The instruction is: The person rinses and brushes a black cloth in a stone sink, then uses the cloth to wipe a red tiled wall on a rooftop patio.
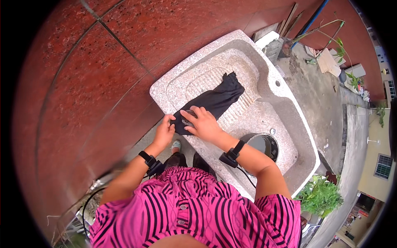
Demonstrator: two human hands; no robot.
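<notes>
A wet-looking black cloth (217, 99), perhaps a garment, stretches across the ribbed washboard slope of a speckled stone laundry sink (171, 80). At its near-left end, my left hand (164, 131) is closed, pinching the cloth's edge at the sink's rim. My right hand (203, 125) curves over a small dark rounded object (189, 118) and presses it against the cloth. Whether that object is a brush or a piece of soap I cannot tell, as the fingers cover part of it.
A metal basin (271, 142) with liquid stands in the sink's deeper right part. A red tiled wall (91, 74) borders the sink on the left. Beyond the sink are boards (328, 63) on the concrete ground; green leafy plants (318, 196) grow at the right.
</notes>
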